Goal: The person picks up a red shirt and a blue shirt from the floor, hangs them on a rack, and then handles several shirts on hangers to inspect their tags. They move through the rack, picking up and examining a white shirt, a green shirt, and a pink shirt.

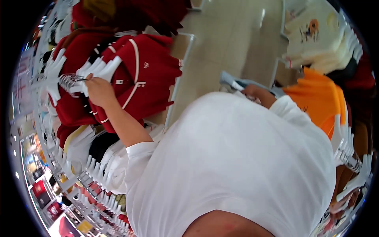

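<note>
My left hand point(102, 91) is at the rack on the left, its fingers pinched around the metal hook of a white hanger point(108, 70). A dark red garment with cream trim and a small tag point(154, 71) hangs from the hangers there. On the other side, my right hand point(258, 94) is partly hidden behind my white shirt point(233, 150). Its fingers are curled at a grey-blue item point(233, 80), which looks like folded cloth or a garment; most of it is out of sight.
More dark red clothes point(79, 51) hang beside and beyond my left hand. To the right are an orange garment point(316, 98) and cream printed shirts point(316, 37) on racks. A shiny tiled floor point(225, 35) runs between the racks. White and black clothes point(104, 146) hang lower left.
</note>
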{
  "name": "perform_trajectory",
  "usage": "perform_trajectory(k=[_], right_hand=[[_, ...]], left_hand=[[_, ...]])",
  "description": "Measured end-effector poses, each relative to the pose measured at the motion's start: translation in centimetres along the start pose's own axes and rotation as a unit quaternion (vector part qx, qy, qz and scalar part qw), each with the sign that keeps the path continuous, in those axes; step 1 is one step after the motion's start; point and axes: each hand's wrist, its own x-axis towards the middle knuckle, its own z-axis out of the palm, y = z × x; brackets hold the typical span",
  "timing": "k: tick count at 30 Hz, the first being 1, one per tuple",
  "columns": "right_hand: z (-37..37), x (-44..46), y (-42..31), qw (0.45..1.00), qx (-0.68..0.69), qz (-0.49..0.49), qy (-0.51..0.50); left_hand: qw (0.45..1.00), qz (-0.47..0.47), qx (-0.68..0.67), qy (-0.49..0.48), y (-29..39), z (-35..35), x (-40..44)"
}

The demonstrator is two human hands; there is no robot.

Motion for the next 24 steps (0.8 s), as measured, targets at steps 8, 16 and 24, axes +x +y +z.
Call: perform_trajectory(k=[8,16,24], right_hand=[[1.0,-0.8,2.0,0.993,-0.032,-0.072,0.087],[0.8,-0.1,3.2,0.996,0.002,-0.05,0.072],[-1.6,-0.4,3.5,0.996,0.089,-0.009,0.026]], left_hand=[[0.999,-0.035,-0.014,0.002,1.7,-0.9,-0.3],[0.999,-0.037,-0.004,0.015,1.0,-0.1,-0.1],[0.999,-0.044,0.003,0.018,1.8,-0.6,-0.8]])
